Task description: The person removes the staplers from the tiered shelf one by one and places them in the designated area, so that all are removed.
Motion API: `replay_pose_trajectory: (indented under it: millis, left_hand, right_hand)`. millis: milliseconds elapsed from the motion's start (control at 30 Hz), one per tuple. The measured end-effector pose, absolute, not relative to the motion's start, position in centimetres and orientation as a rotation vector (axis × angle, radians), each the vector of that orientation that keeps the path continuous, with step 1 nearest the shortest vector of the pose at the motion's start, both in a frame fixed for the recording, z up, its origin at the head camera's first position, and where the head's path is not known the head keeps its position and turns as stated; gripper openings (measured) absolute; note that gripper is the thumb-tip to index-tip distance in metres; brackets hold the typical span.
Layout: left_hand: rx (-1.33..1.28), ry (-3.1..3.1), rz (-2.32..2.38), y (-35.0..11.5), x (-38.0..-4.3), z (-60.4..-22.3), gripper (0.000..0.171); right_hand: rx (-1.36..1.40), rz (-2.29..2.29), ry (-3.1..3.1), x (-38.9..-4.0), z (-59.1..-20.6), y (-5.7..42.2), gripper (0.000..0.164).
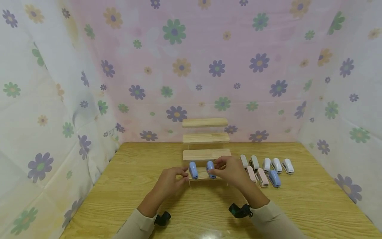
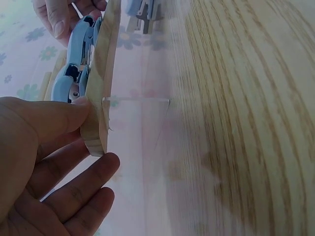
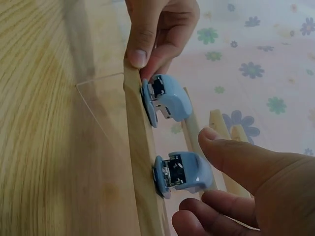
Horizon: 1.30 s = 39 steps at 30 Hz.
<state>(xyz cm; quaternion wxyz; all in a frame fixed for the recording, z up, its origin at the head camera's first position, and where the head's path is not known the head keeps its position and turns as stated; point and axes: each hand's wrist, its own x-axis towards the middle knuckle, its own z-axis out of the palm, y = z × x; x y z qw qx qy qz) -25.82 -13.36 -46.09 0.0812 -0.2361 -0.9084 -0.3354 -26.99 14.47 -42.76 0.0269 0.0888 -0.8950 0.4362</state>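
Observation:
Two blue mini staplers stand on the lowest wooden step of a small tiered rack (image 1: 206,154): a left stapler (image 1: 193,170) and a right stapler (image 1: 210,169). At the left end of that step, my left hand (image 1: 170,182) pinches the board; its thumb (image 2: 74,114) lies against the front edge, near the left stapler. Beside the right stapler is my right hand (image 1: 232,171), with thumb and fingers spread around its side. In the right wrist view a small gap shows between the thumb (image 3: 216,140) and that stapler (image 3: 189,172).
Right of the rack, several more mini staplers rest on the wood-grain table (image 1: 134,159): white ones (image 1: 276,165), pink ones (image 1: 262,177) and a blue one (image 1: 274,178). A flowered cloth (image 1: 197,53) surrounds the table at the back and sides. Clear supports hold the rack's boards.

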Motion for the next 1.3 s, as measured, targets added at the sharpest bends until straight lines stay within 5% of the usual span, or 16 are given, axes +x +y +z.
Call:
replay_pose_trajectory:
  millis: [367,1300]
  left_hand:
    - [-0.712,-2.706,-0.988,-13.49,-25.86,-46.19,0.012]
    - [-0.699,-2.716,-1.007,-13.39,-26.06,-46.44,0.012]
  right_hand:
    - [0.239,1.306,-2.787,-26.87,-43.0,13.62,0.04]
    - [0.253,1.246,-2.844,-26.71,-42.84,13.77,0.018]
